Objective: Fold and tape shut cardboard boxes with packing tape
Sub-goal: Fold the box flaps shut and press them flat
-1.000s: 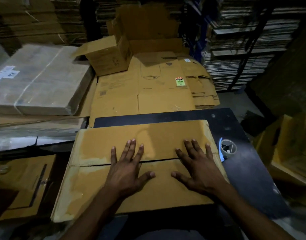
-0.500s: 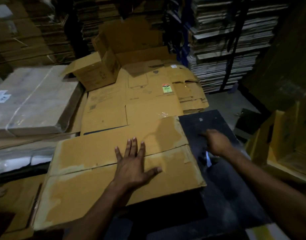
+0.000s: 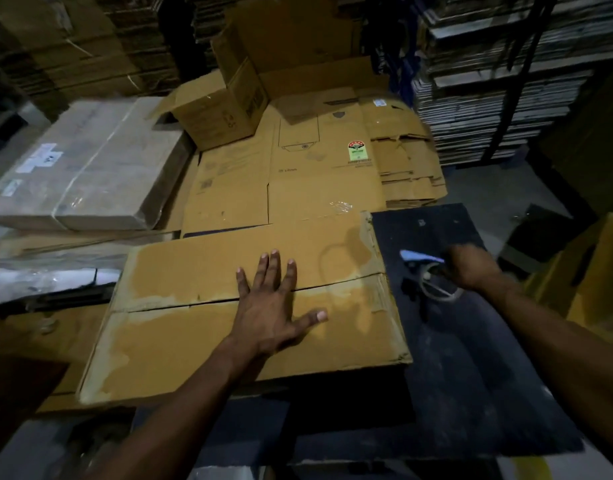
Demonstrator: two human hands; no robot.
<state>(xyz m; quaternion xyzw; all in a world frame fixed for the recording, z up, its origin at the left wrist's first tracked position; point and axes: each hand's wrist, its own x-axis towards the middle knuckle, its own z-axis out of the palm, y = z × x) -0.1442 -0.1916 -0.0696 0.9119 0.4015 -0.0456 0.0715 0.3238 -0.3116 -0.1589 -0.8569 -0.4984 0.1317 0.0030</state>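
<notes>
Person closing a cardboard box (image 3: 201, 306) on a dark desk (image 3: 471, 375).
Left hand (image 3: 268, 306) presses flat, fingers spread, across the flap seam; right hand (image 3: 468, 268) grips a tape roll (image 3: 433, 285) beside the box.

Two bare forearms come into the picture from the bottom edge, one on each side. No sleeve covers them as far as the picture shows, and neither wrist carries a watch, a band or a bracelet. The left hand (image 3: 268, 306) wears no glove and no ring; its nails are short and pale, and they are easy to see on the thumb and on the fingers. The right hand (image 3: 471, 268) is also without a glove, but it is blurred, so finer details cannot be told.
</notes>
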